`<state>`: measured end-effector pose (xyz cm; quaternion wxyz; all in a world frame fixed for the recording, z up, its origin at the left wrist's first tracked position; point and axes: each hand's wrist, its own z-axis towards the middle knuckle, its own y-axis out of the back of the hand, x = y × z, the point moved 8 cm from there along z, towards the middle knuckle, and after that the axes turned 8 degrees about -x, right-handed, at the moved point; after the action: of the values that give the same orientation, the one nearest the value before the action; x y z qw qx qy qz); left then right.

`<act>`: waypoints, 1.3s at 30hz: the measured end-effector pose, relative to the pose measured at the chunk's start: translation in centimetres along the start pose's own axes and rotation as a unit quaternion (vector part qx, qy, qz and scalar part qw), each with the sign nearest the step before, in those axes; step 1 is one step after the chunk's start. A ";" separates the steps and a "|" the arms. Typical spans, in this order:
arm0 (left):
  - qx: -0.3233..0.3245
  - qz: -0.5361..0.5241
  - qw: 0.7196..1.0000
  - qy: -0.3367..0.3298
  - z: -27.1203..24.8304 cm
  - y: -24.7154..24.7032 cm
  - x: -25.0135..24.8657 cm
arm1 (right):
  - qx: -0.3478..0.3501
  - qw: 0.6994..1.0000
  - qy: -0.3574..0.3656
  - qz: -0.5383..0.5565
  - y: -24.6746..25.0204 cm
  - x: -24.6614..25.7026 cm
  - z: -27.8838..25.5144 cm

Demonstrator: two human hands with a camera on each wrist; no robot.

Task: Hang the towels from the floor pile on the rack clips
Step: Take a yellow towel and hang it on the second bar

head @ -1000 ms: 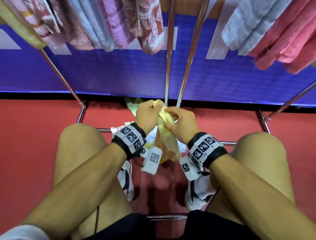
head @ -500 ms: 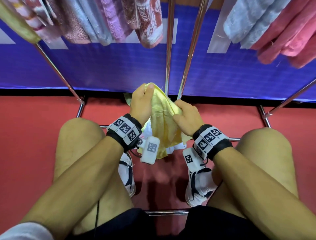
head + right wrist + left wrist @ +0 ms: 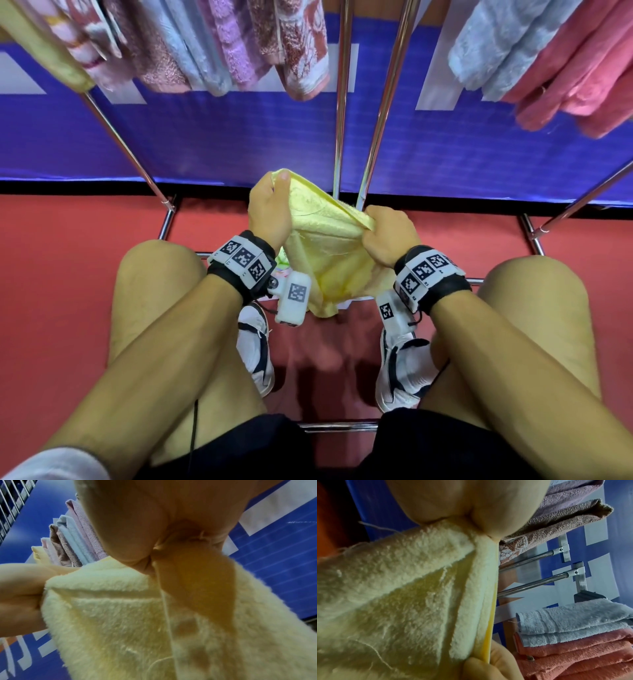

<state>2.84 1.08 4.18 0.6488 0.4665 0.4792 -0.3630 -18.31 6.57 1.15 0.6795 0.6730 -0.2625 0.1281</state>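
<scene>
You've got the yellow towel (image 3: 325, 246) up off the floor, stretched between both hands above your knees. Your left hand (image 3: 270, 209) pinches one corner, higher and farther out; your right hand (image 3: 385, 236) has fingers curled round the other end of the top edge, lower and nearer. So that edge runs left to right, tilted up on the left, and the rest drapes down towards your shoes. The clips aren't visible from here; the rack's hung towels (image 3: 219, 44) sit straight above and beyond. Between the left bunch and the right towels (image 3: 534, 58) there's a gap around the two poles (image 3: 359, 102). Looks like your opening: lift up and away.
</scene>
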 end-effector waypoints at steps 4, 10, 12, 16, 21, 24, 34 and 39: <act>-0.058 -0.009 0.998 0.015 1.3 1.8 0.9 | -0.004 0.999 -0.051 -0.016 0.5 -2.1 0.1; -0.089 -0.003 0.994 0.060 2.3 3.2 2.2 | -0.045 0.995 -0.085 0.009 1.7 -3.1 0.1; -0.096 -0.015 0.994 0.058 2.4 3.4 2.0 | -0.040 0.995 -0.094 0.008 1.5 -3.4 0.1; -0.131 -0.026 0.989 0.066 3.2 4.6 2.1 | -0.029 0.992 -0.123 -0.008 1.1 -4.5 0.3; -0.156 -0.026 0.985 0.064 3.7 5.5 2.5 | -0.023 0.993 -0.117 0.002 0.8 -4.4 0.5; -0.164 -0.027 0.984 0.070 3.7 5.5 2.6 | -0.039 0.991 -0.118 0.043 0.9 -4.1 0.6; 0.027 0.021 0.988 0.152 2.2 1.4 3.6 | -0.051 0.979 -0.105 0.164 1.2 -2.2 0.5; 0.059 -0.051 0.984 0.162 -0.3 -0.8 2.6 | -0.046 0.961 -0.126 0.240 0.7 -1.3 0.1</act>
<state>2.77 1.03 1.42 0.5141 0.5316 0.5792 -0.3429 -19.77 6.73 1.00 0.6205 0.5688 -0.5054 0.1897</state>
